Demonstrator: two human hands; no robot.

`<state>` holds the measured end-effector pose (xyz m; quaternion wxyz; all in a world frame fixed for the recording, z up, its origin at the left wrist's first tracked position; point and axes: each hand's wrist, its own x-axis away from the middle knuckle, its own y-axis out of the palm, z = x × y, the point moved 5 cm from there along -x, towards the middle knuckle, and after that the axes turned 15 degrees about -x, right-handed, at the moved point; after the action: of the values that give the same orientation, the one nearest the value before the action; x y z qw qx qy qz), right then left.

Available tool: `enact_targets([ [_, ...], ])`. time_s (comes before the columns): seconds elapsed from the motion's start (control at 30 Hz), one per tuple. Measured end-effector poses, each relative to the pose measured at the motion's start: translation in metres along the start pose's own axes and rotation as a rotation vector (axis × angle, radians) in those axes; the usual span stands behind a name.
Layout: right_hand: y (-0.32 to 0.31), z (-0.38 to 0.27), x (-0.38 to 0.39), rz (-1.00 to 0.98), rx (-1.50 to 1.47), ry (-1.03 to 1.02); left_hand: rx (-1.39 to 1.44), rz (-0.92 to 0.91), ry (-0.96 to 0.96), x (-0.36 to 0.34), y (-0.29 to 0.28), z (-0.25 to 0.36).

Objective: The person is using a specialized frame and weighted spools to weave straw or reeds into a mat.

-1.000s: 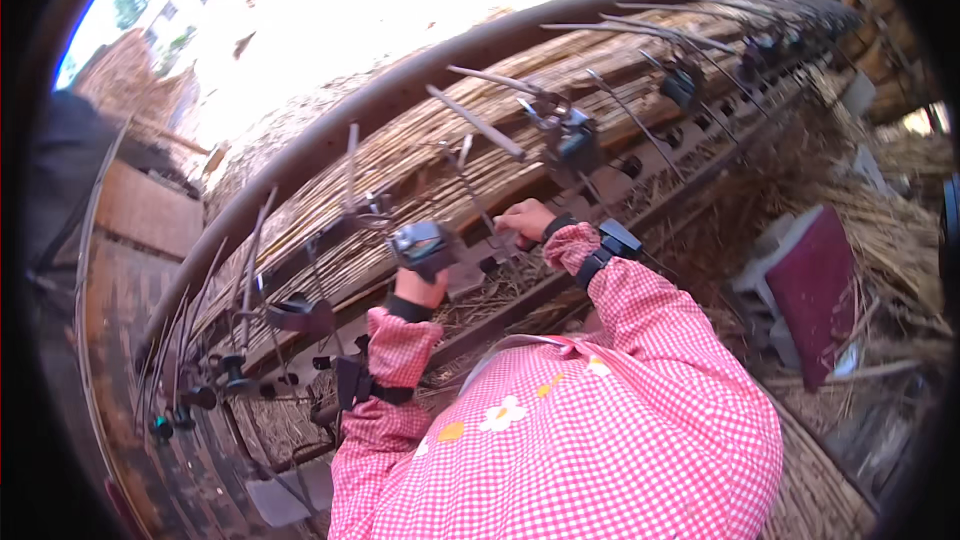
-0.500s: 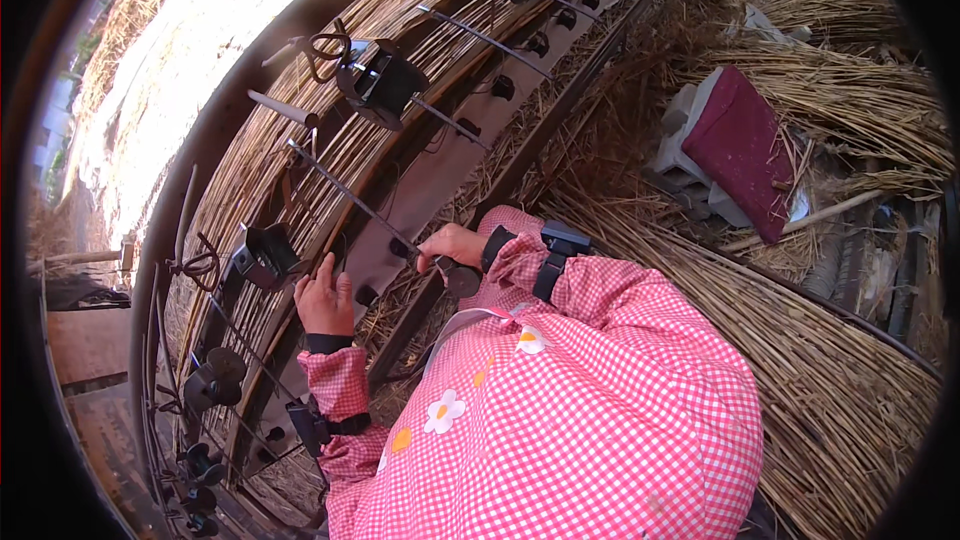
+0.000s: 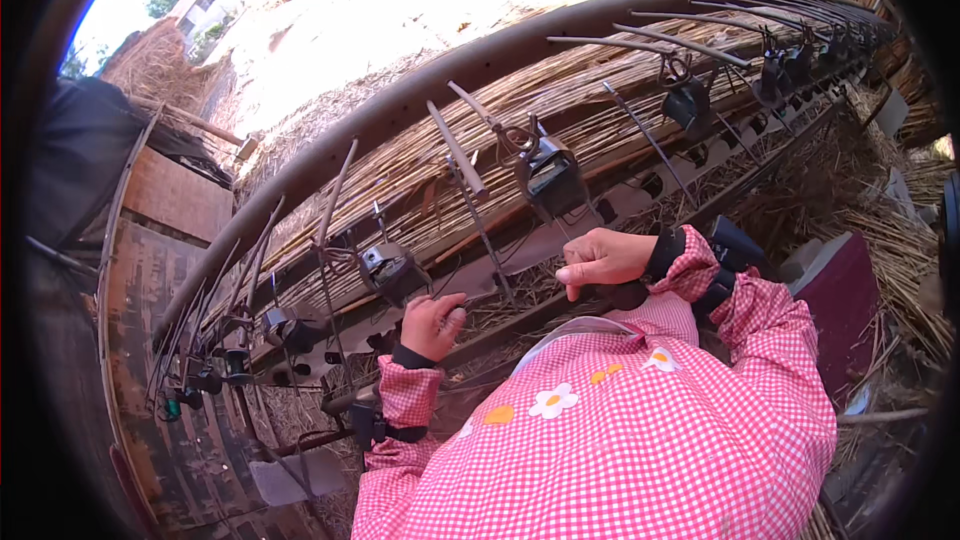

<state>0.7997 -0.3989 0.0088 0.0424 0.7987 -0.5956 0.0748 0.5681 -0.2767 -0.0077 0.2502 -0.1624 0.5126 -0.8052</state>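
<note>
My left hand [image 3: 432, 327] is raised beside the machine frame, fingers curled and thumb close to the index finger. Just above it hangs a dark spool holder [image 3: 392, 270] with a metal clip. To the right, my right hand [image 3: 604, 260] is closed with thumb and index finger together. Anything held in either hand is too small to make out. Beyond the right hand hangs another dark spool holder [image 3: 552, 180] with a looped wire on top. A thin metal rod [image 3: 487, 240] slants between the two holders.
A long metal pipe [image 3: 390, 125] with rods and more holders spans the view. Dry reed stalks [image 3: 620, 75] lie behind the holders. Wooden panels [image 3: 170, 275] stand at left. At right is a dark red board [image 3: 835, 305] by loose straw.
My view has swung to the left, so the machine runs more across the picture. The left hand's fingers have curled in from a spread pose. My right hand is still closed.
</note>
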Motion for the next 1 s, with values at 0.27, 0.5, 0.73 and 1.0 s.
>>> enact_targets([
  [0.27, -0.043, -0.005, 0.036, -0.525, -0.965, 0.156, 0.686, 0.958, 0.019, -0.055, -0.017, 0.158],
  [0.5, -0.045, 0.0, 0.049, -0.822, -1.586, 0.46, 1.372, 1.274, -0.015, -0.075, -0.019, 0.195],
  [0.73, -0.019, -0.007, 0.056, -0.758, -1.388, 0.61, 1.742, 0.695, -0.077, -0.088, -0.086, 0.196],
  [1.0, -0.021, -0.024, 0.046, -0.912, -1.389, 0.39, 0.008, 0.932, -0.402, -0.006, 0.003, 0.29],
])
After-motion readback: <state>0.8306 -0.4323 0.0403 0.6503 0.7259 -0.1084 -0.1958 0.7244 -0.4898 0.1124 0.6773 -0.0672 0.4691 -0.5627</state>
